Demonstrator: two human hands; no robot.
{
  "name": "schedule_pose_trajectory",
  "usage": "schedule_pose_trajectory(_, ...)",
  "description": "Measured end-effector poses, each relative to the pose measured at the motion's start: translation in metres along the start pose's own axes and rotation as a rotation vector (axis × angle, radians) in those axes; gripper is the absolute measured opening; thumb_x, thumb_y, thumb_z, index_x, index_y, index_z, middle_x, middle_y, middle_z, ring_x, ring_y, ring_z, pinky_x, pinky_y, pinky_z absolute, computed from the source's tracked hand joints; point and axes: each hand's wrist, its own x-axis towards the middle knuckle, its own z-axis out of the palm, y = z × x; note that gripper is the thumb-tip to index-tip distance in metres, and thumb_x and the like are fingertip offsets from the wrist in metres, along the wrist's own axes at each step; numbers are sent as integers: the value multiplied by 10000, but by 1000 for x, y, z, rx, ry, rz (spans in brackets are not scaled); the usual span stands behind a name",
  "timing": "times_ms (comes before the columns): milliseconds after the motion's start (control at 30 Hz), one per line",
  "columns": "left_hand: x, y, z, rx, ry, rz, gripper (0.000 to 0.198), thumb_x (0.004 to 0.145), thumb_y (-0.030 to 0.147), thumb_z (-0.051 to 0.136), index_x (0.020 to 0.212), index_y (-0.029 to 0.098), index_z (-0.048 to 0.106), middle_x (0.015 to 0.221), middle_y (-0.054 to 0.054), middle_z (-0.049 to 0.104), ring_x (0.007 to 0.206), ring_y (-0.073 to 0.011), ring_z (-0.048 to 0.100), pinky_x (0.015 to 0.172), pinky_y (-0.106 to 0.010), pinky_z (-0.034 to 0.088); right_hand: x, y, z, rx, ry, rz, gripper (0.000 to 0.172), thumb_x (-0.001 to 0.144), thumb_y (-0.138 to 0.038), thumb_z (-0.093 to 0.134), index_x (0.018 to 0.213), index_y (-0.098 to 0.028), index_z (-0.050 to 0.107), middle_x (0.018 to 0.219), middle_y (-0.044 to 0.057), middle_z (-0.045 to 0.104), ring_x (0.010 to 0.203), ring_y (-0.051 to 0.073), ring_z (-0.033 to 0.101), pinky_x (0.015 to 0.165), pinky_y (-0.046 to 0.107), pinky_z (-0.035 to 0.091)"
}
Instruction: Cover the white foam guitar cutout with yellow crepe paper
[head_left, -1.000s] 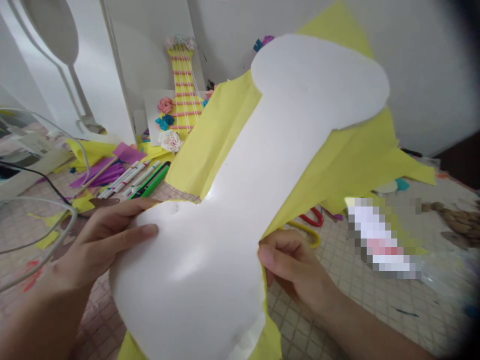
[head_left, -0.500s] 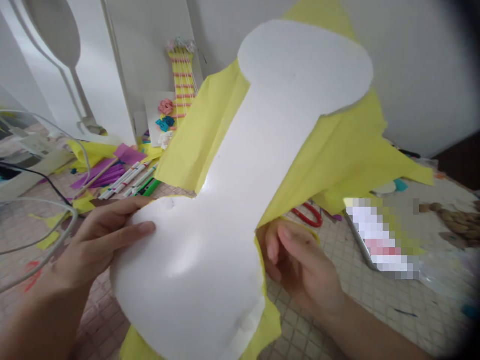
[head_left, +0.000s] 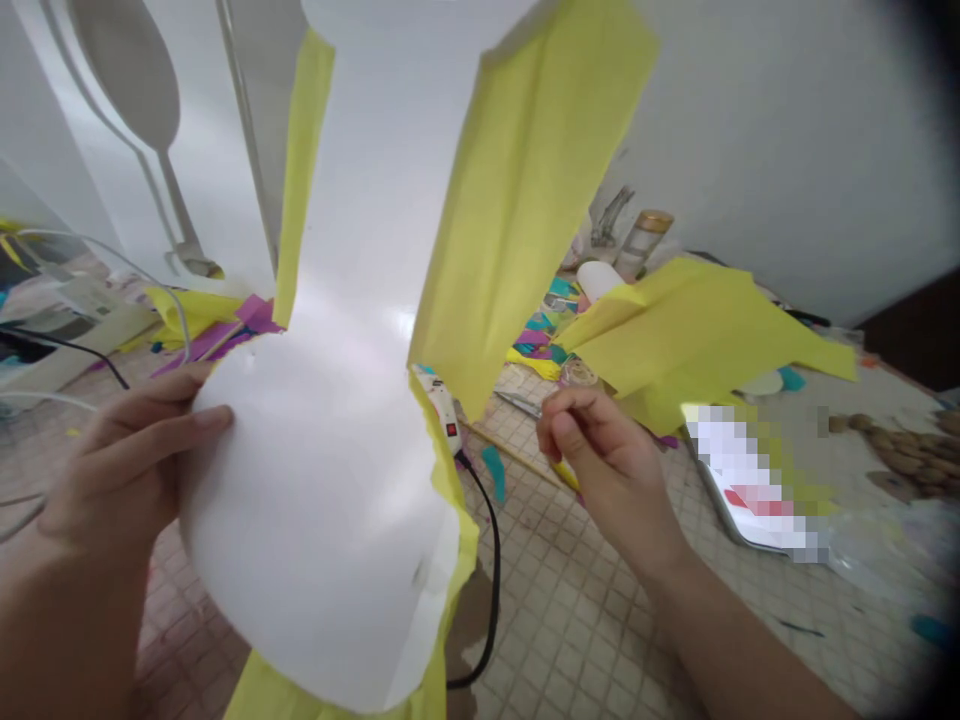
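My left hand [head_left: 131, 465] grips the left edge of a white guitar-shaped foam board [head_left: 330, 440], thumb on its face, and holds it upright and tilted left. Yellow crepe paper [head_left: 517, 180] is stuck behind the board and hangs past its right edge. My right hand [head_left: 600, 470] is off the board, to its right, with fingers curled loosely and nothing visible in them. A glue gun [head_left: 448, 425] with a black cord [head_left: 491, 560] lies on the tiled floor just behind the board's right edge.
A loose yellow paper sheet [head_left: 697, 330] lies at the right over a phone-like device [head_left: 750, 480]. Purple and yellow scraps [head_left: 225, 325], white cables [head_left: 90, 300] and a fan stand [head_left: 187, 260] are at the left. A jar [head_left: 645, 235] stands by the wall.
The board swung upright and to the left, uncovering the glue gun and floor behind it. My right hand let go of the yellow paper edge and pulled back to the right.
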Motion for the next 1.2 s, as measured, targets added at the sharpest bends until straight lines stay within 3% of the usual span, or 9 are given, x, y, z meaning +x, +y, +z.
schedule_pose_trajectory(167, 0, 2, 1, -27, -20, -27, 281, 551, 107, 638, 792, 218, 732, 607, 47, 687, 435, -84, 592, 385, -110, 465, 8, 23, 1, -876, -218, -1, 38, 782, -190, 546, 802, -167, 569, 792, 61, 611, 759, 183, 540, 673, 304, 390)
schedule_pose_trajectory(300, 5, 0, -5, -39, -95, -111, 268, 535, 156, 699, 790, 235, 732, 627, 41, 695, 461, -124, 616, 386, -157, 489, 11, 33, 2, -1110, -327, 95, 126, 804, -148, 491, 708, -156, 573, 754, 75, 623, 711, 177, 545, 632, 281, 366)
schedule_pose_trajectory(500, 9, -5, -10, -101, -148, -181, 213, 498, 179, 760, 700, 233, 719, 573, 49, 688, 394, -103, 579, 377, -153, 493, 14, 33, 1, -1116, -256, 102, 165, 836, -152, 413, 744, -156, 550, 775, 88, 614, 716, 181, 535, 628, 286, 358)
schedule_pose_trajectory(767, 11, -10, -5, -148, -223, -236, 298, 497, 198, 780, 789, 208, 721, 630, -2, 706, 447, -154, 625, 386, -183, 494, 13, 35, 2, -1019, -209, 104, 160, 853, -165, 389, 712, -179, 463, 718, 71, 593, 673, 179, 544, 592, 286, 364)
schedule_pose_trajectory(900, 12, -11, -2, -181, -272, -259, 256, 526, 198, 768, 777, 209, 719, 619, 4, 699, 451, -136, 619, 388, -162, 474, 9, 21, 0, -431, 76, 12, 115, 896, -302, 376, 833, -212, 408, 620, -33, 478, 528, 115, 450, 487, 231, 330)
schedule_pose_trajectory(967, 13, -12, -2, -192, -308, -262, 239, 544, 203, 758, 780, 213, 716, 632, 1, 702, 454, -137, 618, 388, -164, 471, 2, 12, 2, -24, 231, -110, 107, 889, -339, 415, 861, -236, 417, 599, -64, 399, 475, 89, 358, 452, 213, 286)
schedule_pose_trajectory(1033, 12, -13, -3, -202, -331, -255, 235, 558, 202, 750, 789, 213, 711, 656, -7, 708, 459, -141, 620, 402, -173, 479, -7, 6, 4, 146, 309, -256, 99, 894, -330, 410, 857, -248, 448, 596, -61, 364, 467, 86, 316, 445, 218, 260)
schedule_pose_trajectory(1100, 12, -16, -4, -206, -338, -250, 230, 575, 198, 736, 803, 208, 704, 673, -14, 710, 468, -146, 625, 417, -181, 487, -17, 2, 7, 105, 248, -376, 110, 896, -309, 404, 855, -248, 485, 596, -45, 374, 490, 99, 341, 460, 236, 274)
schedule_pose_trajectory(1200, 10, -18, -5, -209, -350, -269, 235, 594, 194, 715, 828, 202, 694, 674, -16, 706, 476, -156, 629, 418, -190, 490, -26, -1, 10, -132, 4, -395, 123, 889, -240, 405, 876, -240, 527, 615, -19, 456, 521, 114, 408, 473, 245, 307)
